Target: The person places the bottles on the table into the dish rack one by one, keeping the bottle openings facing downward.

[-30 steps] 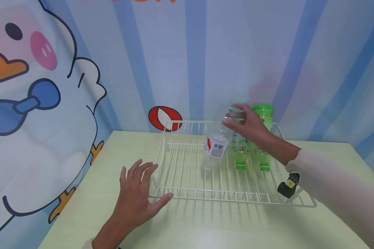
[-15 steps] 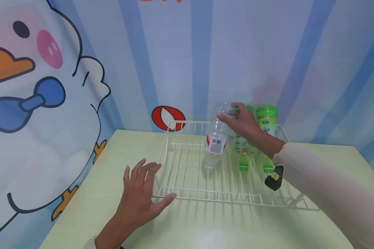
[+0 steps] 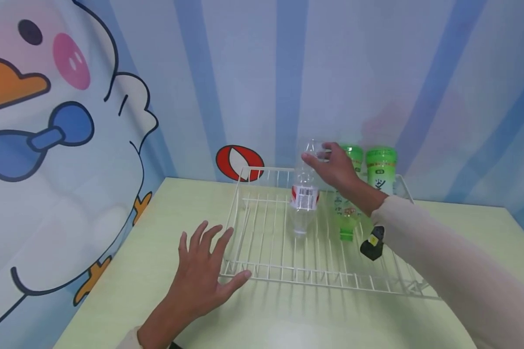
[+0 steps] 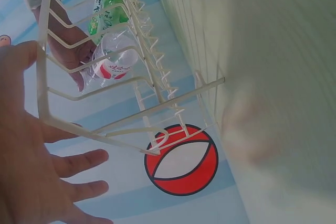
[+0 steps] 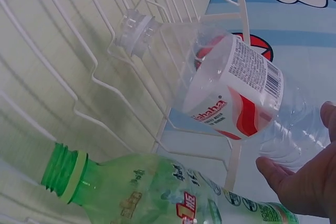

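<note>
My right hand (image 3: 336, 169) grips a clear plastic bottle (image 3: 304, 198) near its base. The bottle stands upside down in the white wire rack (image 3: 305, 282), its label white and red. In the right wrist view its open neck (image 5: 135, 34) points down at the rack wires. Just right of it, a green plastic bottle (image 3: 346, 220) leans neck down in the rack, partly behind my right wrist. A second green bottle (image 3: 381, 160) stands beyond that one. My left hand (image 3: 201, 276) is at the rack's left front corner, fingers spread, thumb at the rim in the left wrist view.
The rack sits on a pale yellow-green table (image 3: 126, 261). Behind it rises a blue striped backdrop (image 3: 244, 87) with a red and white ball print (image 3: 240, 163) and a large cartoon bird at left.
My right hand has moved slightly left with the clear bottle, which has gone from tilted to nearly upright. My left hand keeps its pose at the rack corner. The head view has shifted slightly.
</note>
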Available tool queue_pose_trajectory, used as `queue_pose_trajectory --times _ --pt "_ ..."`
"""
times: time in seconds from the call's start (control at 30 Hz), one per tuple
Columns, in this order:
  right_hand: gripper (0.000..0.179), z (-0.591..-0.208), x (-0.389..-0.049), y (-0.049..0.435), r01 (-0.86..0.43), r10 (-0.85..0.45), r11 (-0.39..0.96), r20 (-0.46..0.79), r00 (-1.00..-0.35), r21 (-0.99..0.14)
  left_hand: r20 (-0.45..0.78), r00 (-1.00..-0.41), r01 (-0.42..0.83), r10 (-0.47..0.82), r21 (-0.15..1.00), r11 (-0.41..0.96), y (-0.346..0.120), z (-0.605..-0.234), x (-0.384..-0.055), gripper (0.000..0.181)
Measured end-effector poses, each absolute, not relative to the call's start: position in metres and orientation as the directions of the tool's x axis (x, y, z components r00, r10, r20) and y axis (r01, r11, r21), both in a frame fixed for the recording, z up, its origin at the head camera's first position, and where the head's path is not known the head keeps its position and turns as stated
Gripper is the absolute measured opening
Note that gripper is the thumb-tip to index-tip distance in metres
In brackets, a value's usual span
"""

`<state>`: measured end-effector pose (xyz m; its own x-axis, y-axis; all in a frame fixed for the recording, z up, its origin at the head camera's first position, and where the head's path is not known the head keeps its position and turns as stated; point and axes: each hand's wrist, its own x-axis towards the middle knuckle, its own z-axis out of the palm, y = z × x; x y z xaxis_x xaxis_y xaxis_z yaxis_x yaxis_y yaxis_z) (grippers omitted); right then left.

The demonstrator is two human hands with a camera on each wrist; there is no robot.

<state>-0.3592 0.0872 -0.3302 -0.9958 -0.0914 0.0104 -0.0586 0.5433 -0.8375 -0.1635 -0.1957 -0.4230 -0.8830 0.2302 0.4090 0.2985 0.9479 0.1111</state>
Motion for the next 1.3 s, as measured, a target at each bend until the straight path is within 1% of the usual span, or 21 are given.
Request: queue_pose_trajectory --times 0.27,0.57,0.73,1.0,1.3 --pt "0.086 -0.337 -0.366 0.082 -0.038 -0.076 0.534 -0.003 -0.997 -0.845 0.290 -0.936 0.245 0.199 0.132 0.960 -0.195 -0.426 -0.165 0.096" --pt "0.082 -0.341 -0.372 0.082 -0.045 -0.059 0.547 0.014 -0.998 -0.836 0.257 -0.946 0.245 0.198 0.165 0.955 -0.195 -0.423 -0.167 0.101" --pt "0.081 -0.341 -0.372 0.078 -0.034 -0.065 0.550 -0.002 -0.998 -0.835 0.219 -0.958 0.226 0.182 0.192 0.955 -0.195 -0.422 -0.165 0.104" --pt "0.086 -0.342 -0.368 0.080 -0.036 -0.081 0.559 -0.012 -0.997 -0.828 0.213 -0.960 0.222 0.180 0.191 0.956 -0.195 -0.421 -0.163 0.103" --pt "0.102 -0.337 -0.358 0.085 -0.080 -0.142 0.621 -0.011 -0.990 -0.780 0.196 -0.967 0.201 0.165 0.181 0.963 -0.195 -0.420 -0.163 0.104"
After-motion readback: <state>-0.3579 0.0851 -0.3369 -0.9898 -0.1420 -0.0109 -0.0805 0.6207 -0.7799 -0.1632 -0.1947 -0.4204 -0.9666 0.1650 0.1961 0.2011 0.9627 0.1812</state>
